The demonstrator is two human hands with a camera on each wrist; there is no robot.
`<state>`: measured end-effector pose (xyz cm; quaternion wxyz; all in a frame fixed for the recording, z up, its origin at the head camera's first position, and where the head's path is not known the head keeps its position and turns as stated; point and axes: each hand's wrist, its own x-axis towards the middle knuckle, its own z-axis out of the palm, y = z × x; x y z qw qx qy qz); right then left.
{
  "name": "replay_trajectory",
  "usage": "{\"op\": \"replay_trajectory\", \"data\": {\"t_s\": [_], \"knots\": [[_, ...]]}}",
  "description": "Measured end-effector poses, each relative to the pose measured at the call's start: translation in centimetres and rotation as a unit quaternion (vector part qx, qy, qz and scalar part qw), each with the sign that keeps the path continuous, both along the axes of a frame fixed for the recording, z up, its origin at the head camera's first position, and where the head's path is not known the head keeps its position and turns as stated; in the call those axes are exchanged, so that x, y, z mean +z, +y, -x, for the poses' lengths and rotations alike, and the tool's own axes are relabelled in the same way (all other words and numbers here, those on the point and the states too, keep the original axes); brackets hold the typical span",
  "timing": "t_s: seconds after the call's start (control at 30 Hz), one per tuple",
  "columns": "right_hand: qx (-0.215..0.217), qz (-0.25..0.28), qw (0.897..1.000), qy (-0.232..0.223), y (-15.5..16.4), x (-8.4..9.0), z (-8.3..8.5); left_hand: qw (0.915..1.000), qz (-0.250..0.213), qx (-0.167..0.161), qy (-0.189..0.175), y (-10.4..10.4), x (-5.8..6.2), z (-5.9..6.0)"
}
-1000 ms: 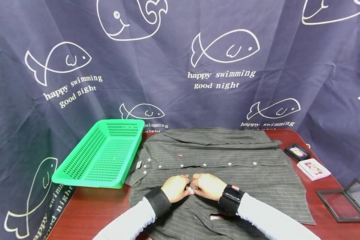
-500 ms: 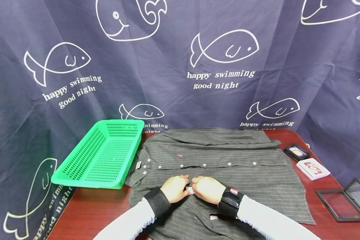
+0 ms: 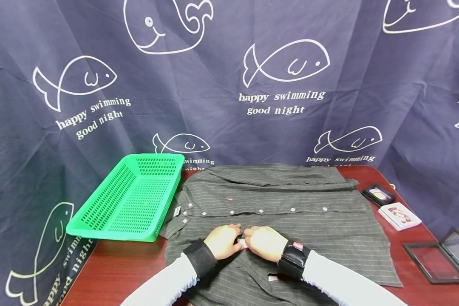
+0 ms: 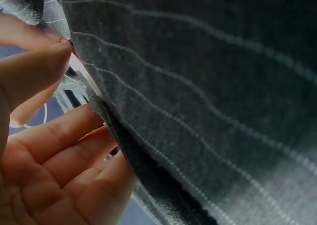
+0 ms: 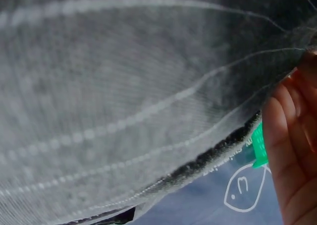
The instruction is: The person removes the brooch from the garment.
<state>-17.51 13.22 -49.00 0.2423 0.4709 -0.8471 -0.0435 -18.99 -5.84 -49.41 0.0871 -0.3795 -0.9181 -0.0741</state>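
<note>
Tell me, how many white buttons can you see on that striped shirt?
7 on the shirt: six in a row along the placket, from collar end to right, one just below the leftmost. The hands may hide more.

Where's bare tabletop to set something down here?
Bare table lies at the near left, between the green basket and the shirt. A thin strip lies near right, between shirt hem and the black frames. Right edge is crowded: card box, small black case.

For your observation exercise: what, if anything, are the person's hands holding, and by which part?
Both the left hand and the right hand pinch the dark striped shirt at its front edge near the middle, beside a small white tag.
</note>
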Motion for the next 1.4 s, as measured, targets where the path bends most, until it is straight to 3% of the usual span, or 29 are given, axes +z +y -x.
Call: {"op": "replay_trajectory", "data": {"t_s": [0.23,0.53,0.83,1.0,1.13,1.4], "knots": [[0.028,0.05,0.998,-0.012,0.4,0.1,0.2,0.9988,0.013,0.02,-0.043,0.0,0.2,-0.3],[0.036,0.125,0.987,-0.095,0.8,0.4,0.5,0.9976,-0.001,0.031,-0.062,-0.1,0.4,-0.3],[-0.01,0.174,0.965,-0.196,0.9,1.2,0.5,0.9979,-0.047,0.033,-0.032,-0.3,0.6,-0.2],[-0.026,0.187,0.954,-0.234,1.0,1.4,0.5,0.9963,-0.066,0.036,-0.04,-0.4,0.8,0.1],[-0.035,0.202,0.947,-0.247,1.0,1.6,0.6,0.9956,-0.082,0.032,-0.034,-0.3,1.0,0.3],[-0.043,0.219,0.939,-0.26,1.0,1.6,0.8,0.9944,-0.104,0.013,0.016,-0.3,0.9,0.2]]}}
